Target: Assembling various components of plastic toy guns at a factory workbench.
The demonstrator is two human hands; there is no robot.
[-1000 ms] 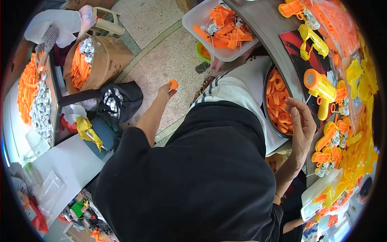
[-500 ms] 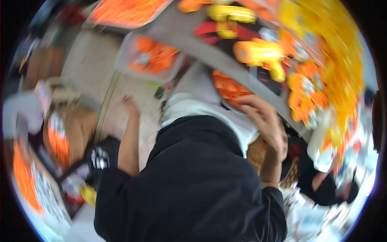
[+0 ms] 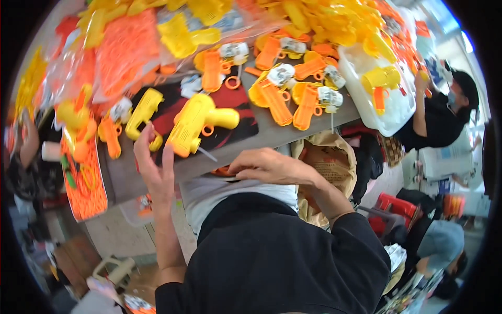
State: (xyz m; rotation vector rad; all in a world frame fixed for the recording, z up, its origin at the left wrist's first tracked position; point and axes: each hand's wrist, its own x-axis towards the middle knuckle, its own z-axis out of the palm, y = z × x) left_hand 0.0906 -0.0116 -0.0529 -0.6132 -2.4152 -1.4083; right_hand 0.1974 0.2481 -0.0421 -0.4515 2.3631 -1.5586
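Note:
My left hand (image 3: 157, 170) is raised at the table's near edge, fingers stretched apart and empty. Its fingertips are close to a yellow toy-gun shell (image 3: 142, 116) and a larger yellow toy gun (image 3: 189, 125) with an orange trigger ring (image 3: 208, 130) and a thin pale tube. I cannot tell whether they touch the shell. Both pieces lie on a red and black mat (image 3: 240, 118). My right hand (image 3: 269, 166) hovers over my lap, fingers loosely bent and reaching left, beside orange parts (image 3: 224, 170) largely hidden under the table edge. Its thumb is hidden; nothing shows in its fingers.
Several orange gun parts with white mechanisms (image 3: 306, 107) lie right of the mat. A white tub (image 3: 374, 104) holds yellow pieces. An orange-filled tray (image 3: 83, 188) stands at left. Yellow shells (image 3: 324, 26) pile up behind. A brown sack (image 3: 327, 162) and a person (image 3: 439, 110) are at right.
The view has swung toward the table. My left hand has come up from beside my body to the toy guns. My right hand stays low by the orange parts, its fingers now pointing left.

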